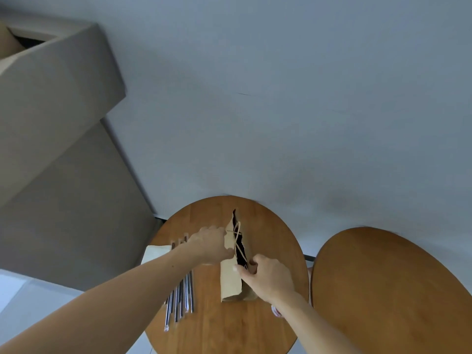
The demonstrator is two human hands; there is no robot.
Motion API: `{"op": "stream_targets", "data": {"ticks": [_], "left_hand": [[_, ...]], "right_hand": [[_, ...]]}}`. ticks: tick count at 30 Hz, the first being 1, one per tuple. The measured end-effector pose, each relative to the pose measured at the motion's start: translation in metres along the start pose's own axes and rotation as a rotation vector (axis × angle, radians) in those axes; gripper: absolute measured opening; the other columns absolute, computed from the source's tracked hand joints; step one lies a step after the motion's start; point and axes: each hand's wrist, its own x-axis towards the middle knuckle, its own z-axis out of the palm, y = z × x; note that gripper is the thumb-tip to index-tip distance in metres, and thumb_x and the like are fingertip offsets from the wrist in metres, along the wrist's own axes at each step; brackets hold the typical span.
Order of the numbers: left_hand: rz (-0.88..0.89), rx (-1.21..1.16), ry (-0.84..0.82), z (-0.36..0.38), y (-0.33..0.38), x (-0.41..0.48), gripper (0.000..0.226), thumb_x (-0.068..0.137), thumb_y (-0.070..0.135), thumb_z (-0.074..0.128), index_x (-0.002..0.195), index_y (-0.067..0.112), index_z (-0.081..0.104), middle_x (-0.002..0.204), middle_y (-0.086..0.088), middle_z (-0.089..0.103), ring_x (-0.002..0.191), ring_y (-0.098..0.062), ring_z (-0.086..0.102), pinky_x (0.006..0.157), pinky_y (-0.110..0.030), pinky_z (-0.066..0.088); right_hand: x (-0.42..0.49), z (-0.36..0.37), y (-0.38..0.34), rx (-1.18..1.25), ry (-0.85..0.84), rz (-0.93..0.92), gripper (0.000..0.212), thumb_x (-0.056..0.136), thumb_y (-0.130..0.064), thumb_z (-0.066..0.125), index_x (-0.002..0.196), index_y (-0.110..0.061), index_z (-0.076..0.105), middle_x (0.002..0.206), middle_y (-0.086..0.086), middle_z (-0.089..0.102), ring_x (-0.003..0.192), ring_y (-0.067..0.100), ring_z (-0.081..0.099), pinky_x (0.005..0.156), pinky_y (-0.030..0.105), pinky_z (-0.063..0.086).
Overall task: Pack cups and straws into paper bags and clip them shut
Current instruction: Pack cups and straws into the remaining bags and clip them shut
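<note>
One paper bag point(231, 279): it stands upright in the middle of the round wooden table point(217, 328), straight in front of me, with its mouth a narrow dark slit running away from me.
Twine handles point(237, 235): they lie loose and crossed over the open mouth.
Inside the bag: too dark for me to tell whether a cup or a straw is in there.
Left hand point(212, 245): my fingers are curled onto the bag's left wall near the top, gripping the paper by the handle.
Right hand point(268, 274): my thumb and forefinger pinch the near end of the mouth, with the other fingers curled behind it.
Straws point(182, 295): a bunch of wrapped ones lies on the table just left of the bag, under my left forearm, none of them in my hands.
Flat bag point(155, 252): a second, folded one lies at the table's left edge, beside the straws and not opened.
Red-and-white thing point(276, 310): it peeks out under my right wrist, and I cannot tell what it is.
Second round table point(396, 290): it stands close on the right.
Progress: early, by my reckoning. One bag is up and being worked at the mouth, no clip shows on it, and the straws and the flat bag remain.
</note>
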Motion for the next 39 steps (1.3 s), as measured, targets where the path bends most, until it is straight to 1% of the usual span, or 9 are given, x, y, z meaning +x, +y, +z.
{"op": "stream_targets", "data": {"ticks": [7, 9, 14, 17, 22, 27, 30, 33, 39], "left_hand": [[0.001, -0.145, -0.16, 0.018, -0.001, 0.011, 0.092, 0.067, 0.061, 0.07, 0.143, 0.018, 0.041, 0.129, -0.004, 0.059, 0.113, -0.025, 0.059, 0.097, -0.041, 0.051], [-0.015, -0.202, -0.157, 0.02, 0.003, 0.015, 0.083, 0.063, 0.071, 0.067, 0.128, 0.02, 0.052, 0.111, 0.0, 0.065, 0.099, -0.02, 0.062, 0.09, -0.04, 0.056], [-0.191, -0.26, -0.026, 0.03, 0.012, 0.028, 0.053, 0.079, 0.062, 0.059, 0.112, 0.02, 0.054, 0.089, 0.001, 0.064, 0.08, -0.015, 0.065, 0.076, -0.035, 0.059], [-0.304, -0.259, 0.084, 0.038, 0.009, 0.03, 0.028, 0.093, 0.042, 0.055, 0.11, 0.021, 0.055, 0.083, 0.004, 0.061, 0.071, -0.011, 0.061, 0.06, -0.025, 0.052], [-0.348, -0.134, 0.176, 0.038, -0.013, 0.027, 0.017, 0.099, 0.028, 0.052, 0.108, 0.018, 0.061, 0.086, 0.003, 0.059, 0.073, -0.014, 0.059, 0.065, -0.025, 0.05], [-0.429, -0.15, 0.196, 0.032, -0.042, 0.023, 0.015, 0.097, 0.018, 0.051, 0.106, 0.014, 0.062, 0.086, 0.0, 0.063, 0.074, -0.015, 0.065, 0.061, -0.023, 0.053], [-0.384, -0.198, 0.184, 0.041, -0.041, 0.024, 0.014, 0.099, 0.026, 0.05, 0.105, 0.017, 0.06, 0.087, 0.0, 0.064, 0.077, -0.017, 0.067, 0.062, -0.023, 0.055], [-0.271, -0.287, 0.126, 0.05, -0.038, 0.028, 0.029, 0.092, 0.047, 0.053, 0.111, 0.025, 0.056, 0.087, 0.009, 0.061, 0.073, -0.009, 0.064, 0.057, -0.017, 0.046], [-0.155, -0.262, -0.14, 0.027, -0.037, 0.024, 0.106, 0.064, 0.074, 0.07, 0.149, 0.034, 0.022, 0.145, -0.002, 0.049, 0.13, -0.026, 0.049, 0.107, -0.041, 0.037]], "right_hand": [[0.023, -0.006, 0.016, 0.307, -0.133, -0.01, 0.063, 0.085, -0.072, 0.049, 0.127, -0.025, 0.053, 0.107, -0.012, 0.066, 0.096, 0.009, 0.064, 0.085, 0.03, 0.054], [0.028, -0.005, 0.017, 0.341, -0.126, -0.007, 0.055, 0.09, -0.063, 0.051, 0.129, -0.025, 0.053, 0.107, -0.011, 0.066, 0.096, 0.009, 0.064, 0.085, 0.029, 0.054], [0.039, -0.003, 0.018, 0.356, -0.019, 0.091, 0.019, 0.091, -0.033, 0.059, 0.109, -0.025, 0.057, 0.077, -0.011, 0.063, 0.065, 0.006, 0.063, 0.048, 0.012, 0.039], [0.045, -0.006, 0.017, 0.217, 0.056, 0.161, 0.017, 0.093, -0.042, 0.056, 0.094, -0.026, 0.053, 0.075, -0.011, 0.06, 0.062, 0.007, 0.06, 0.047, 0.014, 0.037], [0.051, -0.019, 0.033, -0.086, 0.094, 0.163, 0.02, 0.096, -0.043, 0.056, 0.106, -0.025, 0.058, 0.089, -0.009, 0.065, 0.069, 0.01, 0.061, 0.052, 0.016, 0.042], [0.041, -0.031, 0.062, -0.146, 0.082, 0.217, 0.009, 0.095, -0.039, 0.054, 0.094, -0.03, 0.053, 0.07, -0.018, 0.05, 0.058, 0.004, 0.053, 0.046, 0.014, 0.032], [0.036, -0.026, 0.059, -0.097, 0.061, 0.196, 0.012, 0.095, -0.042, 0.054, 0.097, -0.03, 0.053, 0.072, -0.018, 0.053, 0.059, 0.005, 0.057, 0.049, 0.014, 0.043], [0.034, -0.019, 0.05, 0.03, -0.003, 0.163, 0.029, 0.093, -0.053, 0.053, 0.111, -0.03, 0.051, 0.083, -0.017, 0.059, 0.065, 0.006, 0.062, 0.057, 0.015, 0.053], [0.036, -0.028, 0.037, 0.243, -0.268, 0.09, 0.086, 0.076, -0.068, 0.064, 0.146, -0.032, 0.031, 0.141, -0.008, 0.051, 0.122, 0.019, 0.057, 0.098, 0.034, 0.053]]}}
